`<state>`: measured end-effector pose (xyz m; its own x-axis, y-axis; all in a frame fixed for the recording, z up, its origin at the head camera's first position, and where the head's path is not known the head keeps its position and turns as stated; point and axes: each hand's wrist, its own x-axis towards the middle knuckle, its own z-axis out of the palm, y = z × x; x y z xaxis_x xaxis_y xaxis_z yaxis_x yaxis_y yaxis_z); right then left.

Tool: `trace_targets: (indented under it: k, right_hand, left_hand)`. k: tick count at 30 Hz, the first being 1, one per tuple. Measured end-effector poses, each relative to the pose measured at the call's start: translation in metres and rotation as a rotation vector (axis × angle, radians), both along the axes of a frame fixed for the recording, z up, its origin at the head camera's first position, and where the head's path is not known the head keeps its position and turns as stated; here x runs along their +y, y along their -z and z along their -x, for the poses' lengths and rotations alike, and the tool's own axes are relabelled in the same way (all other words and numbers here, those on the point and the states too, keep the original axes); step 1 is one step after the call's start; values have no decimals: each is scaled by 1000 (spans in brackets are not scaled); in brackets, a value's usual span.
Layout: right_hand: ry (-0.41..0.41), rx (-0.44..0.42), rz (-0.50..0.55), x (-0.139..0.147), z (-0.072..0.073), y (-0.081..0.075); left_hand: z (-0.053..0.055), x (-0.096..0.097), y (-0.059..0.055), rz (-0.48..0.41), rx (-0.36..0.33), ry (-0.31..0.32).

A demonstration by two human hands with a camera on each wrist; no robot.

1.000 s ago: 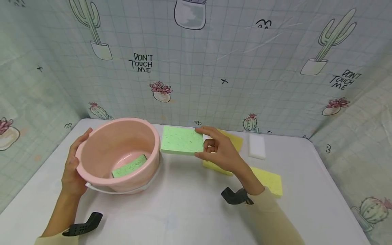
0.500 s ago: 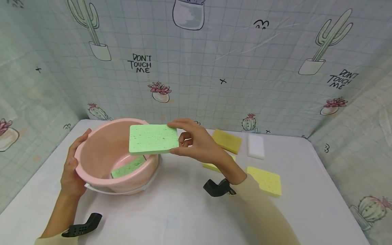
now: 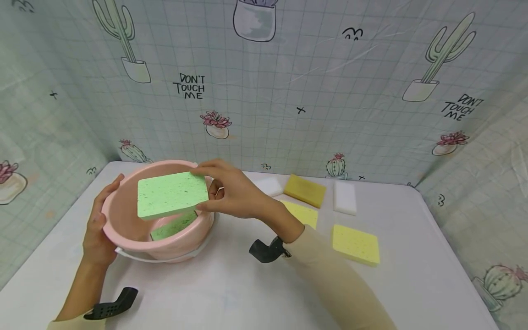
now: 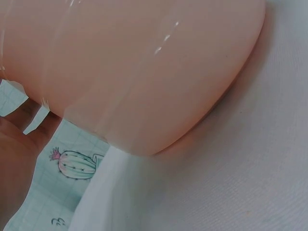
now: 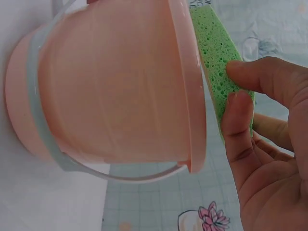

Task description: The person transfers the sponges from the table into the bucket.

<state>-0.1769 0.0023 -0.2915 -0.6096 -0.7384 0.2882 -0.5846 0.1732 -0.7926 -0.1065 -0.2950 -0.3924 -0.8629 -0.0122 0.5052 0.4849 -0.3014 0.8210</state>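
The left fingers (image 3: 105, 190) curve round the outer side of a pink bucket (image 3: 128, 201), gripping it. To their right, over the bucket's mouth, a green sponge (image 3: 171, 194) hangs tilted, pinched at its right end between the right fingers (image 3: 219, 167). A second green sponge (image 3: 170, 229) lies inside the bucket, below them. Farther right of the right fingers, on the white bench (image 3: 231, 293), come a white block (image 3: 269, 185), a pale yellow sponge (image 3: 304, 213), a dark yellow sponge (image 3: 305, 190), another white block (image 3: 344, 198) and another pale yellow sponge (image 3: 355, 244).
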Motion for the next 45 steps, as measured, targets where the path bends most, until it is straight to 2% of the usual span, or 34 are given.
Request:
trace_targets:
  k: [9, 21, 30, 38, 45]
  right_hand:
    - [-38, 89, -155, -22, 2, -4]
    - [-99, 140, -280, -35, 0, -10]
    - [-119, 164, -330, -40, 1, -6]
    - [-154, 130, -356, -41, 0, -6]
    - [-164, 184, -357, -42, 3, -8]
  left_hand:
    - [0, -1, 0, -2, 6, 2]
    - [0, 1, -2, 13, -26, -11]
    - [0, 1, -1, 9, -18, -6]
    - [-1, 0, -1, 19, -20, -18]
    - [-1, 1, -2, 25, -30, -28]
